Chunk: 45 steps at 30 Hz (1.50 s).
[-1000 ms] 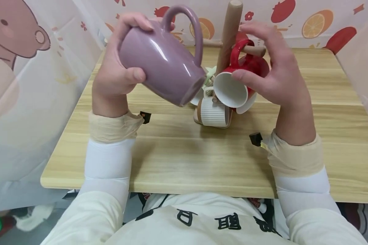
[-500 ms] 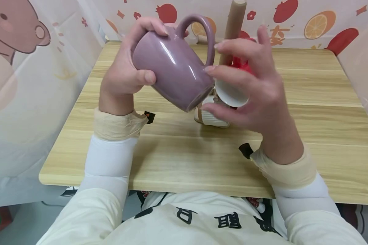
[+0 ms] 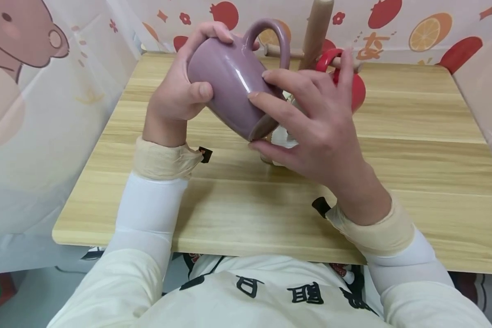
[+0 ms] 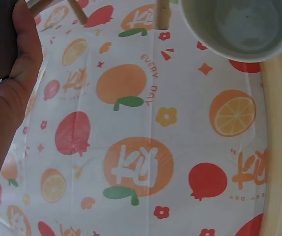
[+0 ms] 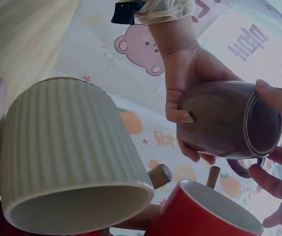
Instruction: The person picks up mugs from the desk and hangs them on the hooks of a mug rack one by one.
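Observation:
A glossy purple mug point(image 3: 233, 84) is held in the air, tilted with its base toward the lower right and its handle up. My left hand point(image 3: 172, 93) grips its body at the rim end, thumb in front and fingers behind. At the base end, my right hand point(image 3: 321, 130) spans the mug, fingertips on its side and thumb at the base edge. The right wrist view shows the same purple mug point(image 5: 214, 118) between both hands. Behind my right hand stands a wooden mug tree point(image 3: 317, 32), with a red mug point(image 3: 358, 93) hanging from a peg.
A white ribbed mug point(image 5: 72, 147) hangs low on the tree, mostly covered by my right hand in the head view. Wooden pegs point(image 3: 284, 51) stick out sideways. A wood-grain table point(image 3: 246, 209) lies below, with a fruit-print curtain point(image 3: 352, 27) behind it.
My right hand has moved left and down from beside the red mug to the base end of the purple mug. My left hand has carried the purple mug a little to the right.

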Available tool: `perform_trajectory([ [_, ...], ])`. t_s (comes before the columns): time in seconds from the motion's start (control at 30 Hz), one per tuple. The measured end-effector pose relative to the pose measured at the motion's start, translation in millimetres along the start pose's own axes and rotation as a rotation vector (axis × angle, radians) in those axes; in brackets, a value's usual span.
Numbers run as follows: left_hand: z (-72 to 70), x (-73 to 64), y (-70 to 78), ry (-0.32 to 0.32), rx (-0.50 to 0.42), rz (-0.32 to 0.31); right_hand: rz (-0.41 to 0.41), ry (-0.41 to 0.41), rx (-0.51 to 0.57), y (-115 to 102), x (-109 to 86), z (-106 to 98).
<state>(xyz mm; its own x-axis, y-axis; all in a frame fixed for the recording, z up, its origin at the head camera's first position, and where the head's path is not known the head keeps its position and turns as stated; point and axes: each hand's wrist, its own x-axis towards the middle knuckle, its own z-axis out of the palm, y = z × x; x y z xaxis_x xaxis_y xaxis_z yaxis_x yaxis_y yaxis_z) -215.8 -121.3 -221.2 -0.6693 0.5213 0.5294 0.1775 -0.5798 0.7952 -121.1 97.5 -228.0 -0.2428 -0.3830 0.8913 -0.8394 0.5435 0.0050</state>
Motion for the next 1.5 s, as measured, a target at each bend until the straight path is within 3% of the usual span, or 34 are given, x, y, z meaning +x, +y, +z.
perform_trajectory([
  [0.37,-17.7,3.9,-21.9,-0.023,-0.083,-0.069,0.049,-0.076,-0.014,4,-4.3,5],
  [0.7,-17.5,7.8,-43.5,0.012,-0.085,-0.1,0.084,-0.114,-0.035,8,-5.7,6],
  [1.27,-19.7,16.1,-78.3,0.106,-0.221,-0.035,0.17,-0.161,-0.115,9,-7.5,4],
  [1.5,-21.7,15.5,-84.5,0.106,-0.186,-0.042,0.187,-0.186,-0.141,8,-9.2,5],
])
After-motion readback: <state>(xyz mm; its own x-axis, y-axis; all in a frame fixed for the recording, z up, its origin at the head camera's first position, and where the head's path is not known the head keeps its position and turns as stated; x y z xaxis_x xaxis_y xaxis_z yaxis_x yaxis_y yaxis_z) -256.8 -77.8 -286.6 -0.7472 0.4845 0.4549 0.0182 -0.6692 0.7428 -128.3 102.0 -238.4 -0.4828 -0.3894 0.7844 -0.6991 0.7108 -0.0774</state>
